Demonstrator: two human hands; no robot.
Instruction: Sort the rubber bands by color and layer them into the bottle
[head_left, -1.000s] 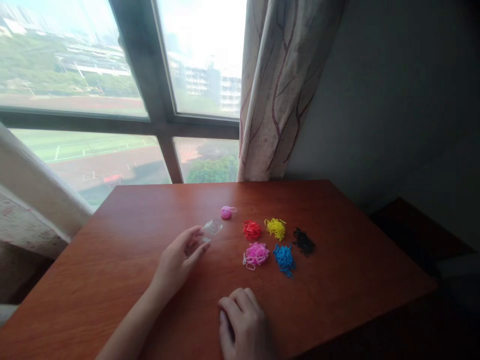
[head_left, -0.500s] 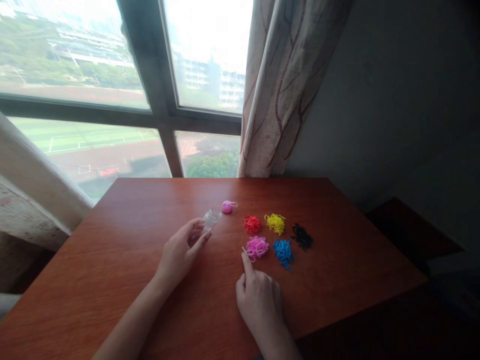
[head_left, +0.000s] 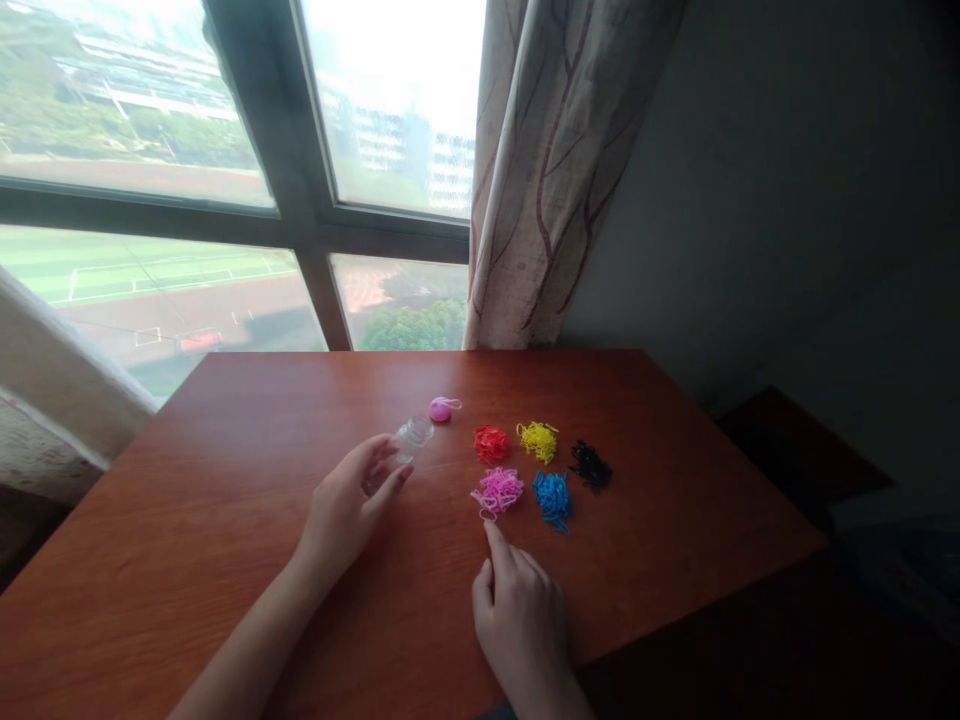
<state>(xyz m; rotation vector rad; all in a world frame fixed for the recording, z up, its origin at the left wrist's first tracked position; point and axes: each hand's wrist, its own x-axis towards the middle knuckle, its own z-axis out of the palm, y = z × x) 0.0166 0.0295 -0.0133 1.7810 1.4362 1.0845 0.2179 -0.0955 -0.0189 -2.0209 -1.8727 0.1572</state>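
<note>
My left hand (head_left: 349, 495) is closed around a small clear jar (head_left: 414, 437), which lies tilted with its mouth pointing away to the right. My right hand (head_left: 521, 600) has its index finger stretched forward and the other fingers curled, with nothing in its grasp. That fingertip is at a loose pink loop at the near edge of a pile of pink rubber bands (head_left: 501, 490); whether it touches the loop I cannot tell. Around it lie piles of red rubber bands (head_left: 490, 443), yellow rubber bands (head_left: 538, 441), blue rubber bands (head_left: 553, 498) and black rubber bands (head_left: 591, 466).
A pink round lid with a loop strap (head_left: 440, 410) lies just beyond the jar. Everything rests on a brown wooden table (head_left: 660, 560). Behind its far edge are a window (head_left: 307, 235) and a patterned curtain (head_left: 525, 230).
The view has swung slightly to the right. My right index finger has drawn back a little from the pink pile. My left hand still holds the jar.
</note>
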